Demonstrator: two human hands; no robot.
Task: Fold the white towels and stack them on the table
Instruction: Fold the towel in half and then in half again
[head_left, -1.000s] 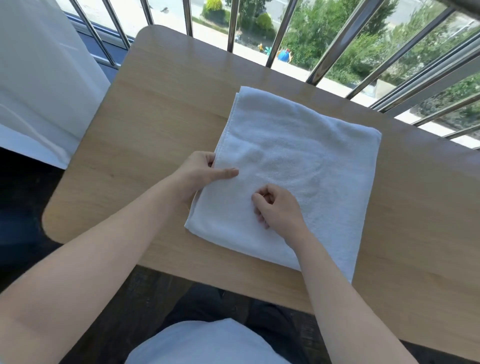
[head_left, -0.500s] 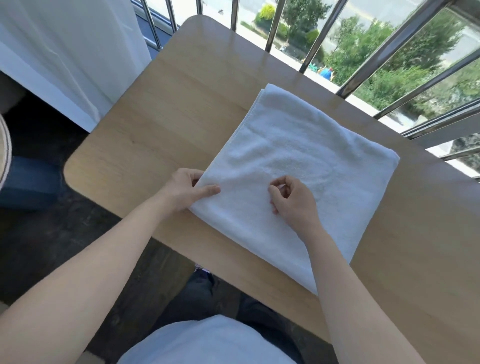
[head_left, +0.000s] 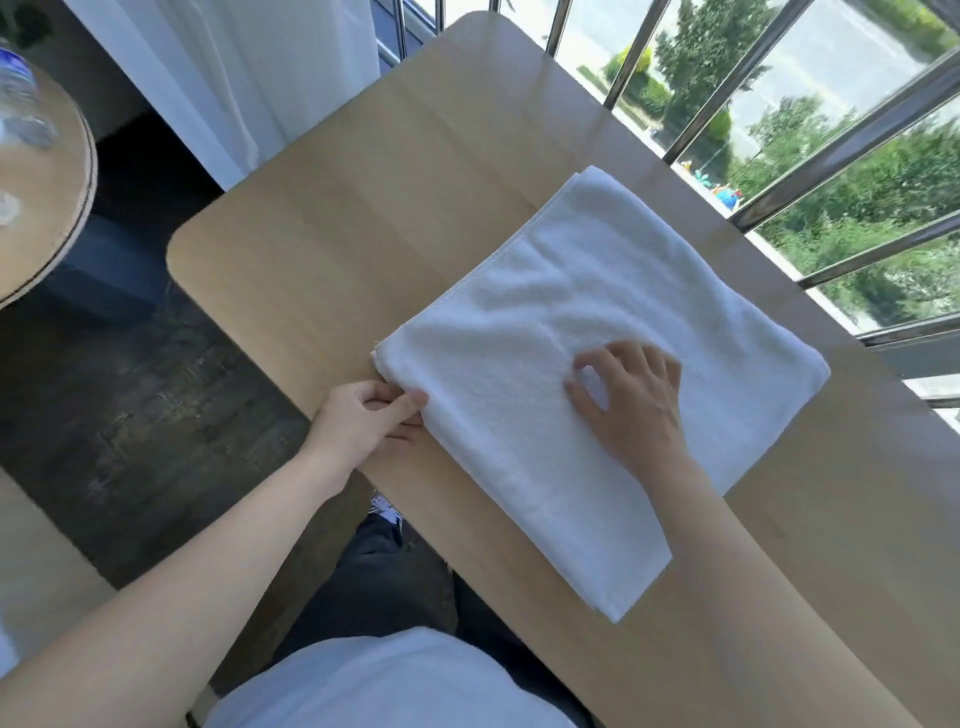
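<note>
Towel (head_left: 597, 322) and hands meet in two places. The left hand (head_left: 363, 421) pinches its near left edge, just by the corner. The thumb lies on top of the cloth and the fingers are curled underneath, right at the front edge of the table (head_left: 363, 208). The right hand (head_left: 634, 400) lies palm down on top of the towel, near its middle. Its fingers are spread and a little bent, the tips touch the cloth, and it grips nothing.

The towel is white and folded into a thick rectangle of several layers. It lies flat on the pale wooden table, set at a slant to the table's edges. One corner points toward the window and another toward the person.

Past the far side of the table stand metal window bars (head_left: 852, 130), with green trees outside. A white curtain (head_left: 249, 67) hangs beyond the table's far left corner. At the left edge of the view is a round side table (head_left: 57, 208) with a blurred clear bottle (head_left: 21, 104) on it. Below that is a dark floor (head_left: 130, 415). The person's white shirt (head_left: 389, 680) and dark trousers (head_left: 384, 582) show at the bottom.
</note>
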